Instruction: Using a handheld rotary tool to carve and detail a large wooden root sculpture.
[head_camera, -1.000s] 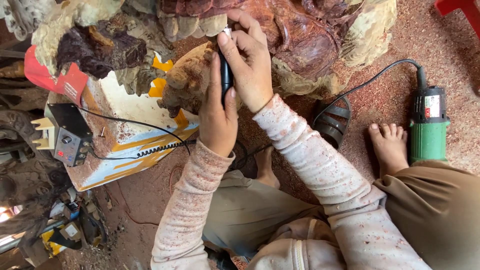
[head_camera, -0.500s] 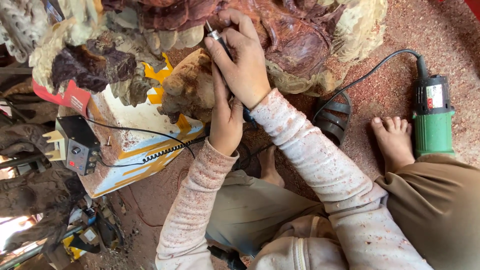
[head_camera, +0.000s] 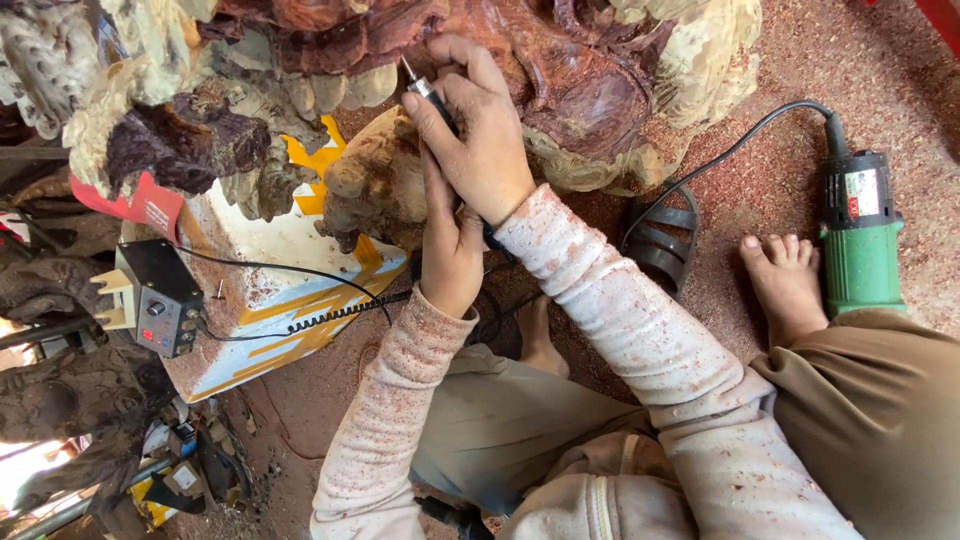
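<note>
Two dust-speckled, pale long sleeves (head_camera: 610, 330) rise from the bottom edge of the view, above olive-green trousers (head_camera: 500, 430) folded at the knees. Beyond the right knee, a bare foot (head_camera: 785, 280) rests on the reddish, sawdust-covered floor (head_camera: 900, 70), just beside a green and black corded power tool (head_camera: 860, 240) whose black cable (head_camera: 720, 155) curves away toward the carving. A black strapped sandal (head_camera: 660, 240) lies between that foot and the right sleeve.

Further on, the left hand (head_camera: 450, 255) is wrapped around the lower part of the right hand and wrist, bracing it. The right hand (head_camera: 480, 140) is closed in a pen-like grip on a slim black and silver rotary carving handpiece (head_camera: 432, 98); its thin metal bit (head_camera: 406, 67) points up and left and meets the surface of the large, gnarled red-brown and pale burl wood carving (head_camera: 580, 90). A rounded, pale tan lobe of the carving (head_camera: 375, 185) sits just left of both hands.

To the left, a small black and grey control box with a knob (head_camera: 155, 295) stands on a white block marked with yellow and blue (head_camera: 270, 300), and a coiled black cord (head_camera: 330, 315) runs from the box toward the hands. Farthest away, the carving spreads across the whole top of the view, and darker carved wood pieces (head_camera: 60, 390) crowd the left edge.
</note>
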